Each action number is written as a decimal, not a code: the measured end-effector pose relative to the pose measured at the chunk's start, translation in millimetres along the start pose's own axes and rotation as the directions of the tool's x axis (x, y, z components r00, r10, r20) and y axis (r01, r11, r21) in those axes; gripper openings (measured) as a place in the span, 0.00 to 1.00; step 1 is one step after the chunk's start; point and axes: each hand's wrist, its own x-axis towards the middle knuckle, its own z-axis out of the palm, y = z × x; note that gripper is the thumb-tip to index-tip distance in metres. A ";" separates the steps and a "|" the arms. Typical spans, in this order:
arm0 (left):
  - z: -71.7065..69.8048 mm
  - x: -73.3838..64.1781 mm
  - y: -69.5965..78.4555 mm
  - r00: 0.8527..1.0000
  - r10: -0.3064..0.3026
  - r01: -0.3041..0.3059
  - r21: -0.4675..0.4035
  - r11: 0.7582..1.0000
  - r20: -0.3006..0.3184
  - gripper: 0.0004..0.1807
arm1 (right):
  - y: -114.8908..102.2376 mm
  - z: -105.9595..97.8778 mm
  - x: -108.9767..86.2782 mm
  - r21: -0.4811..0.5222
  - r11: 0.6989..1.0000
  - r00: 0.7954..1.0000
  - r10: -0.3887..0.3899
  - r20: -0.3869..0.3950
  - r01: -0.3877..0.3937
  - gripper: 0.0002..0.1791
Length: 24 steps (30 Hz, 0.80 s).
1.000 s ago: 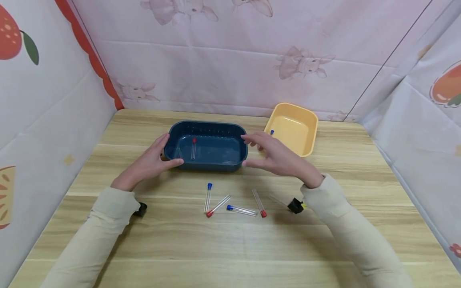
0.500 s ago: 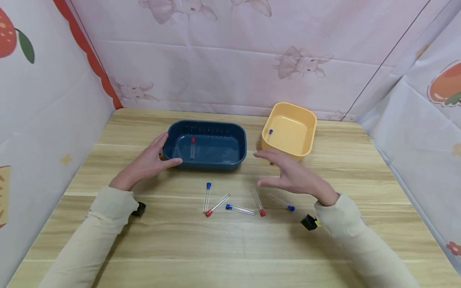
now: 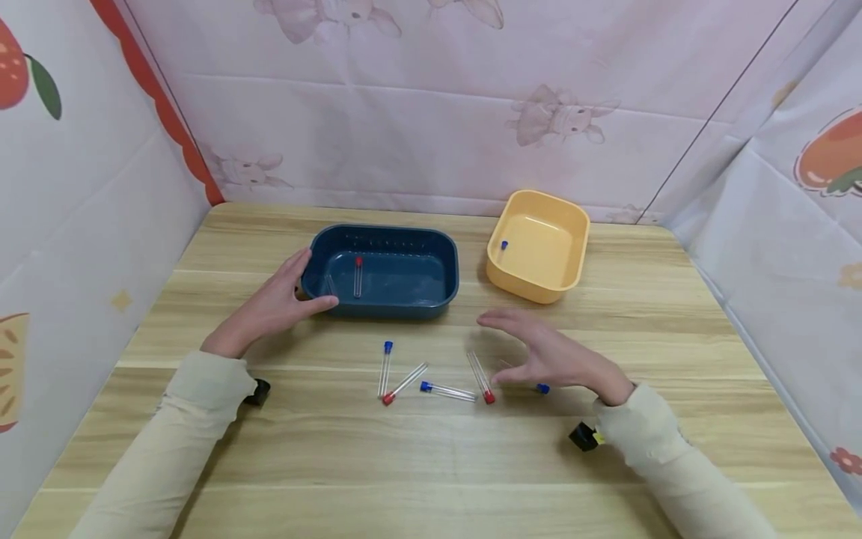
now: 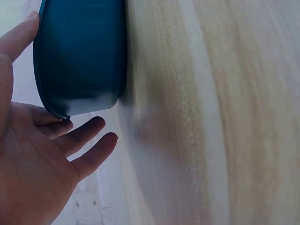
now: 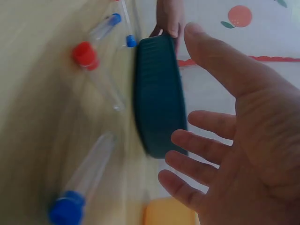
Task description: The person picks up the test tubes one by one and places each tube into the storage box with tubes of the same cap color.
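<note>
My left hand [image 3: 269, 308] rests at the left end of a dark blue plastic basket [image 3: 397, 310], thumb at the front rim and fingers spread along the end wall. Inside lie a red-capped test tube [image 3: 358, 278] and another clear tube [image 3: 331, 284]. Empty and spread, my right hand [image 3: 555, 355] hovers over a blue-capped test tube [image 3: 542, 388], partly hiding it. Just left of that hand is a red-capped test tube [image 3: 481, 379]. Further left lie a blue-capped tube [image 3: 450, 391], a red-capped tube [image 3: 405, 384] and an upright-pointing blue-capped tube [image 3: 384, 370].
A yellow plastic bin [image 3: 533, 287] stands at the back right, with a blue-capped tube [image 3: 503, 245] inside at its left. All of it sits on a wood-grain table [image 3: 404, 464], with printed cloth walls [image 3: 417, 142] behind and at both sides.
My right hand has left the basket's right end and come back right and toward me, above the blue-capped tube. My left hand stays at the basket, which keeps its place.
</note>
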 end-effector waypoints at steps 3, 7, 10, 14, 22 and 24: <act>-0.2 -0.4 0.8 1.000 0.001 -0.001 -0.004 1.000 -0.002 0.62 | 3.4 5.6 -2.2 0.004 1.000 1.000 0.001 0.006 -0.001 0.47; -0.1 -0.6 1.6 1.000 0.004 -0.005 -0.003 1.000 -0.006 0.62 | 6.2 12.2 -4.0 0.007 1.000 1.000 0.000 0.013 0.000 0.49; 0.1 -1.2 2.3 1.000 0.004 -0.004 0.002 1.000 -0.002 0.62 | 8.4 16.8 -4.5 -0.002 1.000 1.000 0.003 0.019 -0.003 0.51; 0.5 -2.2 3.6 1.000 0.001 -0.001 0.001 1.000 0.003 0.62 | 11.1 21.5 -4.7 -0.001 1.000 0.999 0.022 0.048 -0.022 0.54; 0.5 -2.8 4.4 1.000 -0.002 0.002 -0.001 1.000 -0.008 0.61 | 13.6 27.9 -5.6 -0.022 1.000 0.997 0.006 0.074 -0.004 0.57; 0.5 -2.8 4.4 1.000 -0.007 0.007 -0.002 1.000 -0.009 0.61 | 12.8 28.6 -5.5 -0.032 0.999 0.997 0.011 0.079 -0.009 0.57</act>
